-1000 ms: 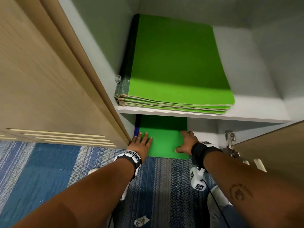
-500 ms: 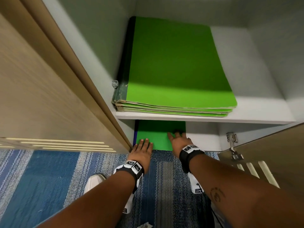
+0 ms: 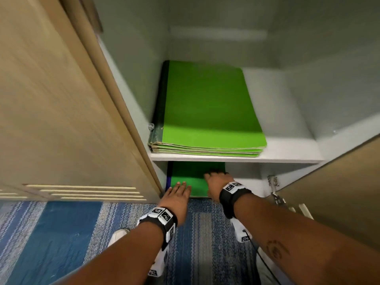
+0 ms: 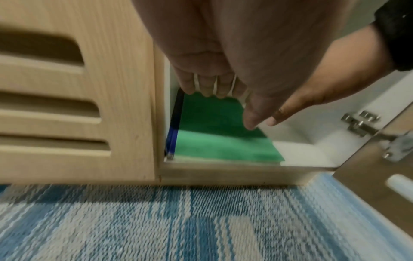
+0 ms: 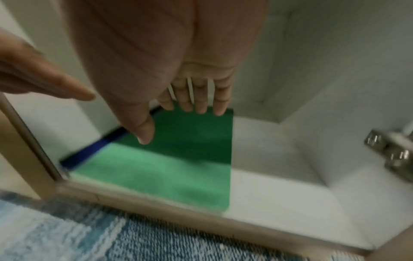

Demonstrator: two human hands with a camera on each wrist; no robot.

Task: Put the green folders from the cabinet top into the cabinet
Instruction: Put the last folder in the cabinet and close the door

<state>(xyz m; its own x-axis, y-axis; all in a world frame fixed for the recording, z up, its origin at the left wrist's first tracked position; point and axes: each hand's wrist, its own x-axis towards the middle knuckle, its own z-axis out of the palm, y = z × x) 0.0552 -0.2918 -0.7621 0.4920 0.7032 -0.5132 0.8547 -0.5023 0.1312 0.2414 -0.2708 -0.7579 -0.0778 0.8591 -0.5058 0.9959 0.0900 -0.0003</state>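
Observation:
A stack of green folders [image 3: 209,112] lies on the white middle shelf [image 3: 287,158] of the open cabinet. Below it, one green folder with a blue spine [image 3: 191,181] [image 4: 223,143] [image 5: 170,169] lies flat on the cabinet floor, against the left wall. My left hand [image 3: 180,191] [image 4: 212,88] is stretched flat over its front left part. The right hand [image 3: 216,178] [image 5: 192,104] reaches deeper in, fingers straight over the folder's right side. Neither hand grips anything. Whether the fingertips touch the folder is unclear.
The cabinet door [image 3: 339,192] stands open at the right, with metal hinges [image 3: 273,182]. A shut wooden door with slots [image 3: 82,190] is on the left. Blue striped carpet [image 3: 61,233] covers the floor, with a white shoe [image 3: 118,235] below my left arm.
The lower folder has slid from overhanging the carpet to fully inside the bottom compartment. Both hands moved forward with it, and the right hand turned palm down and reached deeper.

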